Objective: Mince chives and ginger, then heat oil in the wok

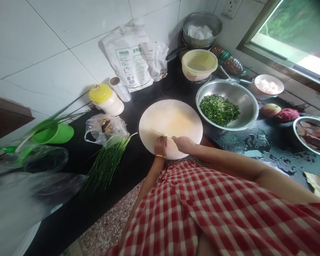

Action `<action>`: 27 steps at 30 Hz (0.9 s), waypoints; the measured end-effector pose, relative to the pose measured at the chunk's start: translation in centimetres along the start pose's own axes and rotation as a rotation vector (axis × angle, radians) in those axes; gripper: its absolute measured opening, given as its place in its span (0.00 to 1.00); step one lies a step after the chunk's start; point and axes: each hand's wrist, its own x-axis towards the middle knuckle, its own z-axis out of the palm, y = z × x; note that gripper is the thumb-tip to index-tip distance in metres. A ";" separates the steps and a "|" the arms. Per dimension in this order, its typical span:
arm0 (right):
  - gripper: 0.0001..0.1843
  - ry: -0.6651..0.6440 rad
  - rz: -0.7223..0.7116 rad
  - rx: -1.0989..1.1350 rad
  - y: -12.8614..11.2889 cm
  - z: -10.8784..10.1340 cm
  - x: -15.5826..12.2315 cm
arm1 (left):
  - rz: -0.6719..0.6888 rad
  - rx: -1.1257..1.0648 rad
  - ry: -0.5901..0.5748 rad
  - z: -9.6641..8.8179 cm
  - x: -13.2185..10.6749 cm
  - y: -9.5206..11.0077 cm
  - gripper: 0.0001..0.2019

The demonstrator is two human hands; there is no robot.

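My right hand (185,144) is wrapped round the handle of a knife (160,133), whose thin blade points left across a round white cutting board (173,112). Close beside the blade, my left hand (161,145) rests on the board with its fingers curled down. Small pale bits (165,135) show at its fingertips; what they are, and what lies under the fingers, I cannot make out. Chopped green stalks (219,110) fill part of a steel bowl (252,115) to the right of the board. A bunch of long green chives (106,161) lies to the left.
A plastic bag (93,129) with brownish pieces, a yellow-lidded jar (108,99) and a roll of film (120,89) stand back left. Behind are a white flour bag (130,64) and a strainer basket (199,62). Fruit (270,110) and wet counter lie right.
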 end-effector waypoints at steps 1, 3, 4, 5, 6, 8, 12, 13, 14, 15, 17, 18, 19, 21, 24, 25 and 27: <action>0.17 -0.009 0.007 0.001 -0.1 0.1 0.2 | 0.000 -0.002 -0.005 0.0 0.0 0.0 0.11; 0.16 -0.011 0.015 0.013 -0.5 0.3 0.9 | -0.002 -0.004 -0.008 0.0 0.0 0.0 0.11; 0.16 -0.010 0.013 0.019 -0.6 0.4 1.2 | -0.004 0.000 -0.001 0.0 0.0 0.0 0.11; 0.17 -0.013 0.010 0.022 -0.6 0.5 1.5 | -0.004 0.005 0.010 0.0 0.0 0.0 0.10; 0.17 -0.015 0.009 0.021 -0.6 0.5 1.6 | -0.003 0.010 0.022 0.0 0.0 0.0 0.10; 0.17 -0.011 0.007 0.012 -0.4 0.4 1.4 | 0.008 0.020 0.038 0.0 0.0 0.1 0.10; 0.17 0.008 -0.009 0.003 -0.1 0.1 0.1 | 0.026 0.050 0.049 -0.1 0.1 0.2 0.10; 0.17 0.006 -0.007 0.003 -0.1 0.1 0.1 | 0.030 0.056 0.051 -0.1 0.1 0.2 0.10; 0.17 0.002 -0.002 0.007 -0.3 0.1 0.2 | 0.033 0.059 0.053 -0.1 0.1 0.2 0.10; 0.18 -0.002 0.004 0.013 -0.4 0.2 0.5 | 0.035 0.059 0.055 -0.2 0.1 0.2 0.09; 0.18 -0.005 0.012 0.025 -0.5 0.4 1.1 | 0.035 0.048 0.055 -0.2 0.1 0.2 0.09; 0.19 -0.006 0.014 0.028 -0.5 0.4 1.2 | 0.032 0.038 0.053 -0.2 0.1 0.2 0.09; 0.18 -0.008 0.017 0.029 -0.4 0.4 1.3 | 0.026 0.027 0.049 -0.2 0.1 0.2 0.09; 0.17 0.000 0.021 0.025 -0.1 0.2 0.9 | 0.009 0.013 0.034 -0.2 0.1 0.2 0.08; 0.17 0.004 -0.002 0.021 0.2 -0.2 0.1 | -0.010 0.015 0.007 -0.1 0.1 0.1 0.10; 0.17 0.004 -0.008 0.018 0.1 -0.2 0.0 | -0.007 0.015 0.004 -0.1 0.1 0.1 0.10; 0.17 -0.001 -0.010 0.017 -0.2 0.0 0.2 | 0.006 0.007 0.007 -0.1 0.1 0.0 0.10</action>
